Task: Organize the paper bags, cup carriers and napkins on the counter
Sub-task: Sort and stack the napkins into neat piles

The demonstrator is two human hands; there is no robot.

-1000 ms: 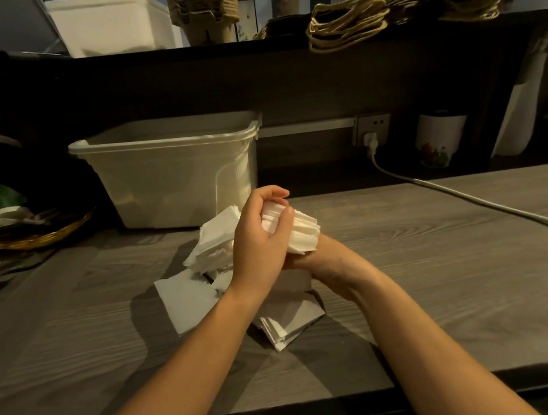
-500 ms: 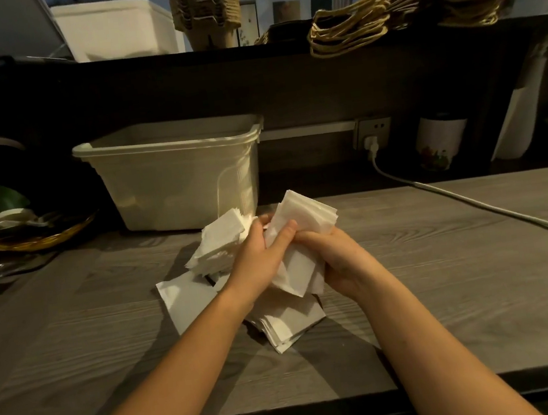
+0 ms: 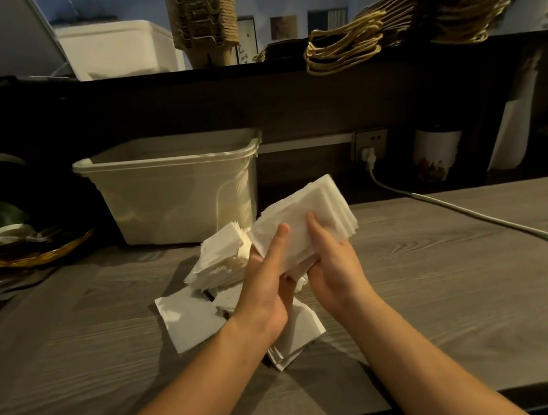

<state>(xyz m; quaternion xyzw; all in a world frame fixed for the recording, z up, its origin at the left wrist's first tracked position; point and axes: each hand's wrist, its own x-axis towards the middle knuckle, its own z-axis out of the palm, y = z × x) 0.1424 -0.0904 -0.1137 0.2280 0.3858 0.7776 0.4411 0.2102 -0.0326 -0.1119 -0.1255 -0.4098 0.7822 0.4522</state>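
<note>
A thick stack of white napkins [image 3: 314,212] is held above the grey wooden counter [image 3: 450,306] by both hands. My left hand [image 3: 265,287] grips its lower left edge, thumb laid across the front. My right hand [image 3: 333,269] grips the lower right side, thumb on the front too. A second loose napkin pile [image 3: 218,260] lies on the counter just left of the hands, with scattered napkins [image 3: 189,317] below it. On the upper shelf stand stacked cup carriers [image 3: 203,19] and a heap of paper bags [image 3: 421,13] with cord handles.
An open cream plastic bin [image 3: 173,188] stands behind the napkins. A white cable [image 3: 474,217] runs from a wall socket across the counter's right side. A patterned cup [image 3: 436,153] sits at the back right, a cluttered golden dish [image 3: 29,251] at the far left.
Both hands raised the napkin stack and turned it flatter towards me; the left hand slid from over the stack's top to its lower left edge. The piles on the counter stayed put.
</note>
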